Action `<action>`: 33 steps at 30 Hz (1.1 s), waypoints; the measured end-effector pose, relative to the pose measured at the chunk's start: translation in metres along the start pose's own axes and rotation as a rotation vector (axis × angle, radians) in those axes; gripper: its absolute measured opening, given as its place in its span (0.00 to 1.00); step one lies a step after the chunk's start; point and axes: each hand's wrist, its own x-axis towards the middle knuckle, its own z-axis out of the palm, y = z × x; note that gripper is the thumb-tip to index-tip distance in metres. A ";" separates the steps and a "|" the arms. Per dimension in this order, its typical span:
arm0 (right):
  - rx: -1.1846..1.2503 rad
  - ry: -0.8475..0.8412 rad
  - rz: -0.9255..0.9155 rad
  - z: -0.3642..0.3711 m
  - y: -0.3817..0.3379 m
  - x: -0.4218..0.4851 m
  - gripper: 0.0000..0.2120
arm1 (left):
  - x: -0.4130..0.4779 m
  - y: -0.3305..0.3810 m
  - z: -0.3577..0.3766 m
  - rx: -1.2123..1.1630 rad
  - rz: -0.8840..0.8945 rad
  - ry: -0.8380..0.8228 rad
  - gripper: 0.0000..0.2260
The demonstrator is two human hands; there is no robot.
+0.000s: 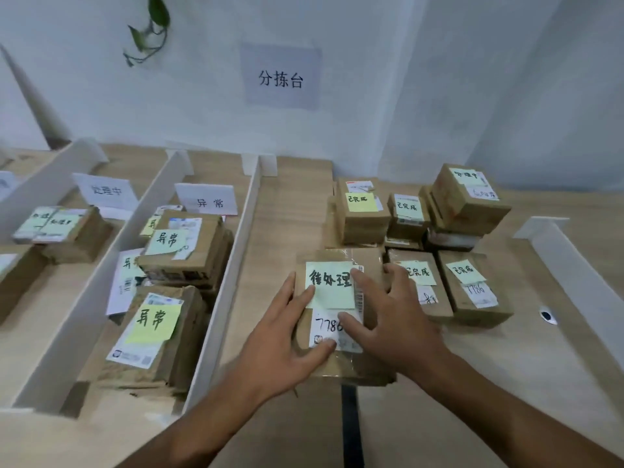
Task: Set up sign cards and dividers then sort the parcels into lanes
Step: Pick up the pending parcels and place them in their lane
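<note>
The brown parcel (341, 366) with the green note (332, 285) lies flat on the table (290, 204), in the lane just right of the white divider (229, 271), touching a neighbouring parcel (472, 288) side. The left hand (280, 339) rests on its left edge, fingers straight, thumb on the label. The right hand (398, 319) lies spread over its right half, grasping nothing.

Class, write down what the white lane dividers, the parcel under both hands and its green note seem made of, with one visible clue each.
Dividers: likely foam board or plastic sheet, matte white; thin, rigid, plain edges. Parcel: brown cardboard, matte, creased; a glossy strip suggests clear tape. Note: pale green paper, matte, handwritten ink.
</note>
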 end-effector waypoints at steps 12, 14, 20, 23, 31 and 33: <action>0.131 -0.142 -0.410 0.076 -0.271 -0.004 0.37 | -0.165 -0.120 -0.224 -0.036 -0.024 0.252 0.50; 0.144 -0.156 -0.467 0.095 -0.324 -0.008 0.37 | -0.204 -0.146 -0.261 -0.057 -0.009 0.286 0.51; 0.198 -0.287 -0.671 0.148 -0.466 -0.025 0.41 | -0.318 -0.212 -0.374 -0.022 -0.064 0.319 0.62; 0.194 -0.373 -0.744 0.173 -0.521 -0.034 0.42 | -0.360 -0.232 -0.420 0.088 -0.091 0.323 0.65; 0.198 -0.460 -0.964 0.233 -0.641 -0.029 0.47 | -0.422 -0.283 -0.497 0.163 -0.150 0.484 0.60; 0.165 -0.481 -1.011 0.250 -0.663 -0.019 0.50 | -0.429 -0.299 -0.515 0.127 -0.177 0.511 0.60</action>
